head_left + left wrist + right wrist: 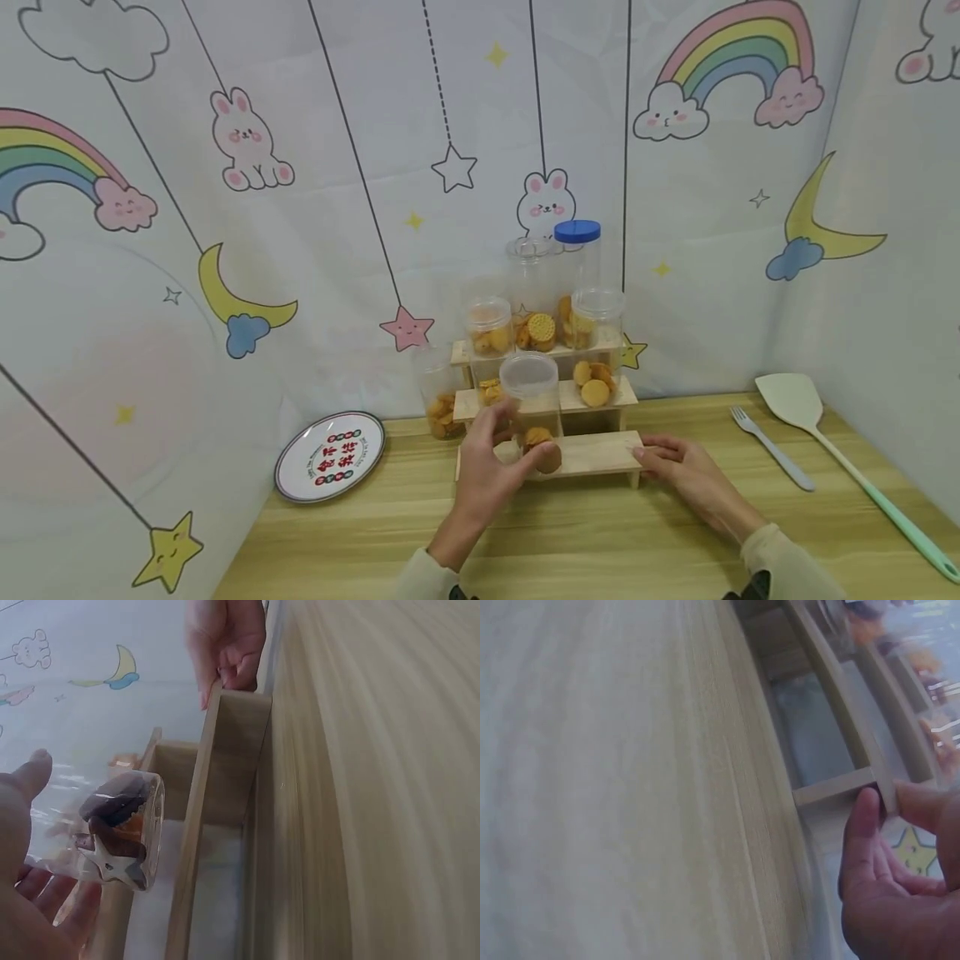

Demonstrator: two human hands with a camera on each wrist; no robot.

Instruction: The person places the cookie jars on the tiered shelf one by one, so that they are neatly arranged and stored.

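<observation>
My left hand (486, 477) grips a clear plastic jar (530, 385) from its left side, thumb toward the front and fingers behind. Brown cookies lie at the bottom of this upright jar, which is close over the lowest step of a three-tier wooden stand (600, 456). In the left wrist view a star-shaped mark (116, 868) shows on the jar's lower side. At the stand's right end, my right hand (693, 479) pinches the corner of the lowest step between thumb and fingers. The pinched board end (881, 796) shows closely in the right wrist view.
Jars of cookies stand on the upper tiers, one with a blue lid (577, 232). Another jar (441, 400) is left of the stand. A printed plate (330, 457) leans at the back left. A fork (776, 450) and a spatula (847, 454) lie on the right.
</observation>
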